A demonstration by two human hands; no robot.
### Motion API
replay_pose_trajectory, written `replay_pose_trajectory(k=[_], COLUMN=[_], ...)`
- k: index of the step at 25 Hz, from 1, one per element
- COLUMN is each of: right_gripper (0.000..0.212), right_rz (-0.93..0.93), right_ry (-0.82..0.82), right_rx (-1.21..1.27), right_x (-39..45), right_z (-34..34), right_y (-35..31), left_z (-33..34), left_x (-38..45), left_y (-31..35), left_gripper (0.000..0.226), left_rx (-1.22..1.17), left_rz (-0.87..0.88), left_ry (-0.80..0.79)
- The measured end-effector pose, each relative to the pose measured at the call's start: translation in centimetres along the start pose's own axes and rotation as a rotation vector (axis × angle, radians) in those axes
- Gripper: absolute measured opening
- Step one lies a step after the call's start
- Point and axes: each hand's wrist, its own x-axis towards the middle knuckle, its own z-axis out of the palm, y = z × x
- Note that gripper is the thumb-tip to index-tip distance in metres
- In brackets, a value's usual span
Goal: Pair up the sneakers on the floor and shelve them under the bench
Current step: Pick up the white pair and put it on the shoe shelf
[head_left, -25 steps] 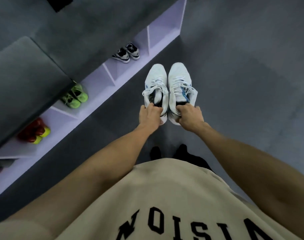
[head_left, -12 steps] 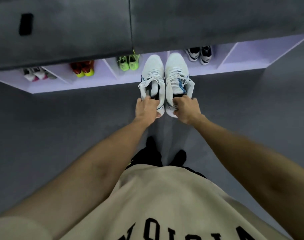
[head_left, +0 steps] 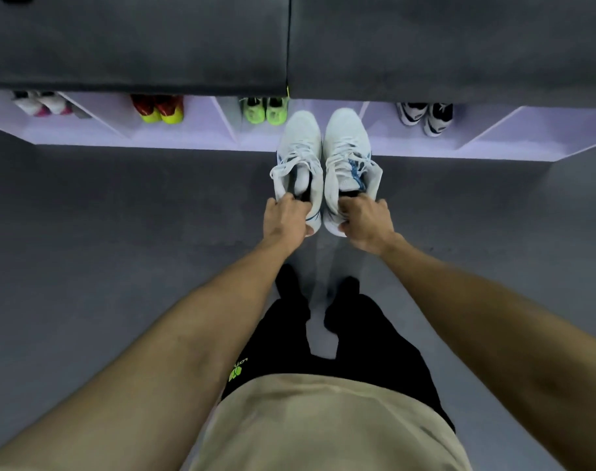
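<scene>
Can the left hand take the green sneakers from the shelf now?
Probably not: the left hand already grips a white sneaker, though the green sneakers sit unblocked at the shelf's open front.

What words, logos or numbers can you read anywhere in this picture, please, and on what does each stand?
Black shorts: a small green logo with short lettering beside it, too blurred to read.
White sneakers held in the hands: blue markings, no readable text.
Shelved pairs under the bench: no readable text at this size.
Beige shirt: no print in view.
</scene>
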Motion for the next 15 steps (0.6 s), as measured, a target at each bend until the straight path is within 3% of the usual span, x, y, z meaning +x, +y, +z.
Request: replay_pose_trajectory(k=[3,15], right_gripper=[0.021,0.011], right_rz=[0.004,-0.008], right_ry=[-0.013,0.035], right_rx=[0.000,0.017], right_x=[4.7,29.4], right_z=[3.2,24.8], right_y=[1.4,12.2], left_z=[2.9,24.6], left_x=[4.4,30.7], left_y=[-1.4,-7.9], left_gripper=[0.022,0.028], left_rx=[-0.004,0.071], left_rz=[-0.015,-0.019], left_ry=[0.001,0.054])
